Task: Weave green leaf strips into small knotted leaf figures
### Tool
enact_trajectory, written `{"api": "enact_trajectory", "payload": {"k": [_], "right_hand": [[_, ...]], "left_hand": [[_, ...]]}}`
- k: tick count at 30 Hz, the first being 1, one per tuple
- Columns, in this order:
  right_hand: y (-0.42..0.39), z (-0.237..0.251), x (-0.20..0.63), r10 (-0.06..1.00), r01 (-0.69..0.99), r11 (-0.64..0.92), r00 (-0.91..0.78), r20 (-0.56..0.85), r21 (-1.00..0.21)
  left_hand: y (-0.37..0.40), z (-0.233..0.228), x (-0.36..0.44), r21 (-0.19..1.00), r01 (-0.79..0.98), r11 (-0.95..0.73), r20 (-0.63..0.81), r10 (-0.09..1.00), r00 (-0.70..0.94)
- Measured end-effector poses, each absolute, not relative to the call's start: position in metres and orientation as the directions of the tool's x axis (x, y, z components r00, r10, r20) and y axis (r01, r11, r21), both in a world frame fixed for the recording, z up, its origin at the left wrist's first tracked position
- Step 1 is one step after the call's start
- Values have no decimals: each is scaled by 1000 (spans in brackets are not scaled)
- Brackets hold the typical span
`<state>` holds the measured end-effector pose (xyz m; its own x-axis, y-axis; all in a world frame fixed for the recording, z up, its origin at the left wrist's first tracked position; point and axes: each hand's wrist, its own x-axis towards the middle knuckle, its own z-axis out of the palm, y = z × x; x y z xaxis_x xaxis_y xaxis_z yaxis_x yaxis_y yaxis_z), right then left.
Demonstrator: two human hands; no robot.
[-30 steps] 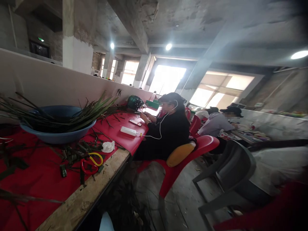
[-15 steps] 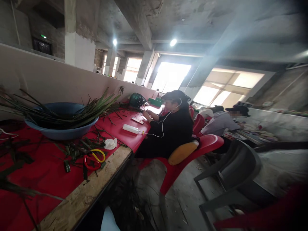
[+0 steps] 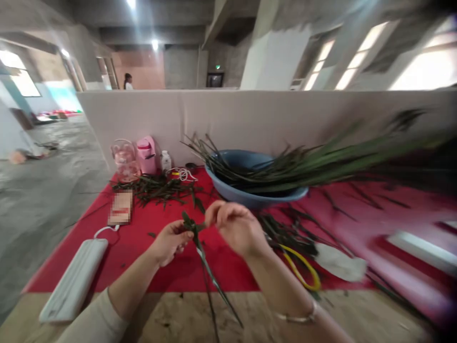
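With both hands pinched shut on the leaf strip (image 3: pixel 194 226), left hand (image 3: pixel 171 240) and right hand (image 3: pixel 233 227), it looks mid-fold; tails hang below the grip, next move needs tension.

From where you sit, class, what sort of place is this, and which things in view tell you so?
Probably a leaf-craft workshop in a bare concrete hall. Both hands work a green leaf strip over a red-covered table, and a blue basin holds long leaves.
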<state>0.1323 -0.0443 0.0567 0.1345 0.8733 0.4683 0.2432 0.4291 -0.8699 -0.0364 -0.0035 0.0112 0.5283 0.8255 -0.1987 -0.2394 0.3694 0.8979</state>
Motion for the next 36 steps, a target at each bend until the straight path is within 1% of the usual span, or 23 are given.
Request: {"api": "enact_trajectory", "payload": {"k": [1, 3, 5, 6, 7, 10, 12, 14, 15, 17, 19, 20, 22, 24, 28, 31, 33, 36], "right_hand": [[-32, 51, 131, 910, 141, 393, 83, 407, -909], [-21, 37, 137, 976, -19, 213, -34, 213, -977], [-20, 21, 142, 992, -74, 1, -127, 10, -997], [-21, 14, 143, 987, -89, -64, -155, -50, -994], [-23, 8, 142, 985, -107, -87, -160, -69, -990], [-27, -1, 136, 995, -205, -46, -94, -27, -978], [-28, -1, 133, 999, -273, -19, -44, -7, -962], [-29, 0, 133, 1000, -287, -16, -25, -9, -958], [-31, 1, 133, 999, -275, -19, -44, -7, -961], [-33, 2, 131, 991, -255, -34, -131, 0, -966], [-35, 0, 128, 981, -270, -40, -194, 13, -962], [-36, -1, 126, 982, -284, -37, -188, 18, -958], [-35, -5, 122, 993, -294, -27, -121, 9, -955], [-34, -8, 119, 998, -274, -19, -69, 0, -961], [-35, -11, 119, 995, -211, 16, -92, 36, -977], [-37, -11, 118, 989, -169, 69, -116, 89, -983], [-38, -12, 117, 983, -147, 116, -122, 134, -982], [-38, -11, 115, 976, -148, 171, -110, 188, -974]], "left_hand": [[-1, 7, -36, 891, -257, 373, -186, 819, 544], [-1, 1, -29, 894, -266, 360, -166, 819, 550], [-3, -2, -20, 912, -227, 342, -173, 822, 543], [-4, -4, -16, 922, -205, 329, -174, 824, 539], [-5, -5, -13, 932, -187, 309, -166, 826, 539], [-6, -9, -10, 954, -187, 235, -107, 849, 518], [-7, -11, -11, 963, -216, 162, -48, 891, 452], [-9, -11, -11, 968, -239, 79, 18, 925, 379], [-10, -10, -12, 969, -241, 56, 36, 932, 362], [-11, -5, -11, 967, -244, 78, 18, 929, 369], [-11, 0, -9, 953, -260, 155, -47, 925, 378], [-10, 2, -8, 943, -271, 192, -81, 925, 371], [-9, 5, -7, 924, -296, 243, -130, 926, 355], [-9, 6, -7, 907, -323, 270, -145, 921, 362], [-8, 5, -11, 879, -374, 297, -164, 923, 347], [-7, 3, -11, 880, -335, 336, -238, 924, 300], [-7, 1, -11, 884, -315, 344, -262, 925, 274], [-7, 2, -10, 886, -351, 304, -214, 938, 272]]}}
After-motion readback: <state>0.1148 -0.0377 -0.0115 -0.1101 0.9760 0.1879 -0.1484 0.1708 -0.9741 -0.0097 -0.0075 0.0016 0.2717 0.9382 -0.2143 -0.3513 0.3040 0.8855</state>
